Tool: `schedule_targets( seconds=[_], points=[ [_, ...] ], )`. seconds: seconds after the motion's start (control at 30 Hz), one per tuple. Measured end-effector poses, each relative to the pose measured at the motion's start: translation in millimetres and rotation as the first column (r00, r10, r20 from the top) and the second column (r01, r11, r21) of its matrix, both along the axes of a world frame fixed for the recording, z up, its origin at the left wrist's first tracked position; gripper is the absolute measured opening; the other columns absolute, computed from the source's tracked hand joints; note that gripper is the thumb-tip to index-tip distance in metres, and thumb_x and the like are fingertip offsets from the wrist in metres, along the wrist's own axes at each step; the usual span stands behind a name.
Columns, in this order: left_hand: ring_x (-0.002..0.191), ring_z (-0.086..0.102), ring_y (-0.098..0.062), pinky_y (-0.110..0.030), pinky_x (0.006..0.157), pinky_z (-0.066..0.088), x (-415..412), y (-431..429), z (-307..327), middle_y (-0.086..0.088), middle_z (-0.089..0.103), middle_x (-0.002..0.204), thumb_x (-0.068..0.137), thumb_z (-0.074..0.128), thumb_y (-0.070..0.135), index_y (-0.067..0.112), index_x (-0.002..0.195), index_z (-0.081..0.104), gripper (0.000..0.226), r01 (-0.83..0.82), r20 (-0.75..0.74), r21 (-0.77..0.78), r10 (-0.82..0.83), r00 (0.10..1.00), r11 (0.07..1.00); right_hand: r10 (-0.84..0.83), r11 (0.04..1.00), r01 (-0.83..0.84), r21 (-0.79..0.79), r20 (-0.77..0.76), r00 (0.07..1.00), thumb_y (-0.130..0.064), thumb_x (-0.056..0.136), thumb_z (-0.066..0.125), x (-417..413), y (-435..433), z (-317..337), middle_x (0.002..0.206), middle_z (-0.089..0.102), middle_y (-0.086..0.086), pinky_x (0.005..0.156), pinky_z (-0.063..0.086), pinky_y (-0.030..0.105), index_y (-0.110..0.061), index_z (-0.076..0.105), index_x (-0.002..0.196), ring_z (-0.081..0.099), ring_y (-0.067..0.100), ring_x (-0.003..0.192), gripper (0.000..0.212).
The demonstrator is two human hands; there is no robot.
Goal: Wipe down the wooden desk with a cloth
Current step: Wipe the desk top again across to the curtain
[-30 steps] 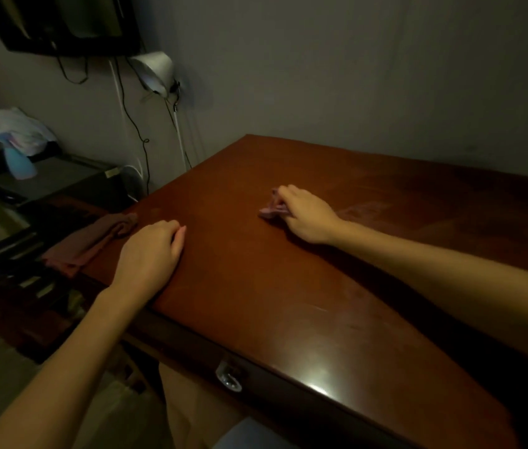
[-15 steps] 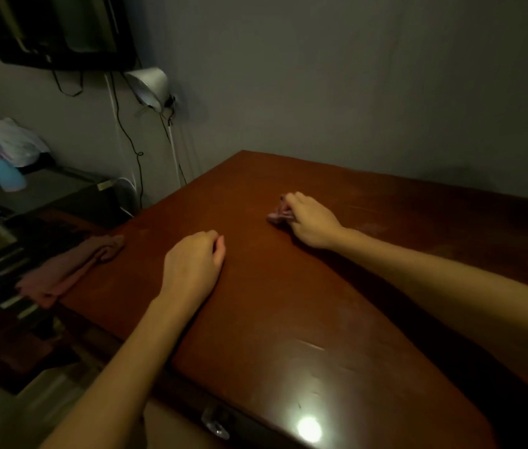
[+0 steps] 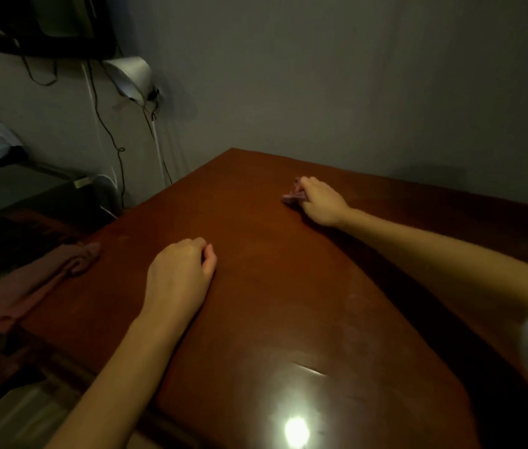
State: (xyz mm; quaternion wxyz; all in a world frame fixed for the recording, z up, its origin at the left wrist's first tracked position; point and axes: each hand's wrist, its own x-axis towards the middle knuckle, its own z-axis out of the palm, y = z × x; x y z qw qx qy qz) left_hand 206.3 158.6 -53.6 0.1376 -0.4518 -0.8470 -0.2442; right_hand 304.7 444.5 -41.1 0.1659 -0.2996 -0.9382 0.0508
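On the far part of the desk (image 3: 272, 312), the right hand (image 3: 319, 204) grips a small bunched cloth (image 3: 291, 198) against the wood. The left hand (image 3: 178, 275) rests nearer, fingers loosely curled, holding nothing. A towel (image 3: 45, 280) lies at the left edge.

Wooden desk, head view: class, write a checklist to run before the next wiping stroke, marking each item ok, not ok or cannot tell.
1. Right hand grips the cloth: ok.
2. Cloth touches the desk: ok.
3. Left hand rests on the desk, apart from the cloth: ok.
4. Desk's left edge free for wiping: not ok, a second cloth lies across it.
5. Cloth damp and clean enough: cannot tell.
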Motion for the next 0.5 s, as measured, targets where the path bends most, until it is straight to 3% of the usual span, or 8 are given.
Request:
schedule_targets(
  seconds=[0.07,0.13,0.23,0.3,0.37,0.43,0.5],
  points=[
    [0.063,0.052,-0.01,-0.023,0.054,0.04,1.2,-1.2,1.6,0.004,0.055,0.073,0.099,0.042,0.027,0.015,0.087,0.061,0.025,0.007,0.017,0.003,-0.007,1.0,1.0,0.012,1.0,-0.012,0.009,-0.024,1.0,-0.016,0.092,0.049,-27.4,-20.0,0.7,0.122,0.049,0.008,0.09,0.043,0.037,-0.018,0.049,0.114,0.048,0.026,0.114,0.022],
    [0.064,0.052,-0.01,-0.024,0.055,0.039,0.2,-2.3,2.5,0.004,0.055,0.073,0.099,0.042,0.027,0.017,0.086,0.06,0.024,-0.003,0.016,0.003,0.002,1.0,1.0,0.185,0.983,-0.185,-0.006,-0.039,0.982,-0.019,0.092,0.051,-33.5,-63.9,-1.6,0.121,0.051,0.006,0.09,0.042,0.034,-0.019,0.052,0.111,0.048,0.024,0.113,0.018],
    [0.065,0.049,-0.012,-0.024,0.052,0.028,-0.7,-2.4,0.9,0.003,0.053,0.073,0.099,0.042,0.027,0.017,0.081,0.055,0.024,-0.017,-0.012,0.004,0.017,1.0,1.0,0.551,0.831,-0.552,-0.064,-0.035,0.834,-0.024,0.094,0.05,11.1,-125.8,-7.6,0.114,0.052,0.004,0.088,0.04,0.029,-0.018,0.051,0.107,0.048,0.016,0.104,0.014],
    [0.065,0.05,-0.01,-0.022,0.051,0.027,-0.2,-1.1,0.4,0.004,0.052,0.073,0.099,0.041,0.027,0.018,0.082,0.055,0.024,-0.01,-0.007,-0.004,0.01,1.0,1.0,0.631,0.774,-0.629,-0.074,-0.002,0.776,-0.017,0.093,0.051,41.8,-116.0,-6.2,0.117,0.053,0.002,0.091,0.037,0.025,-0.022,0.051,0.106,0.046,0.012,0.108,0.013],
    [0.065,0.05,-0.009,-0.02,0.052,0.03,0.1,0.2,-0.1,0.004,0.052,0.073,0.099,0.041,0.027,0.018,0.084,0.057,0.023,-0.001,-0.008,-0.011,0.001,1.0,1.0,0.502,0.865,-0.502,-0.023,-0.008,0.865,-0.017,0.093,0.051,50.8,-73.1,1.0,0.12,0.056,0.003,0.095,0.037,0.029,-0.022,0.053,0.101,0.048,0.017,0.116,0.01],
    [0.065,0.051,-0.009,-0.021,0.054,0.035,1.1,0.5,0.2,0.004,0.053,0.073,0.099,0.043,0.027,0.018,0.085,0.057,0.022,0.005,-0.011,-0.01,-0.005,1.0,1.0,0.252,0.968,-0.252,0.0,0.024,0.967,-0.016,0.094,0.051,38.9,-23.8,4.7,0.12,0.053,0.009,0.093,0.039,0.036,-0.021,0.049,0.1,0.049,0.027,0.114,0.008],
    [0.066,0.053,-0.011,-0.024,0.057,0.043,1.9,-0.3,0.8,0.004,0.054,0.074,0.099,0.043,0.027,0.018,0.086,0.058,0.021,0.005,-0.013,-0.018,-0.005,1.0,1.0,0.07,0.998,-0.07,0.002,0.038,0.997,-0.016,0.094,0.049,15.9,4.5,3.9,0.12,0.05,0.009,0.087,0.04,0.036,-0.023,0.044,0.102,0.048,0.028,0.113,0.011]
  ],
)
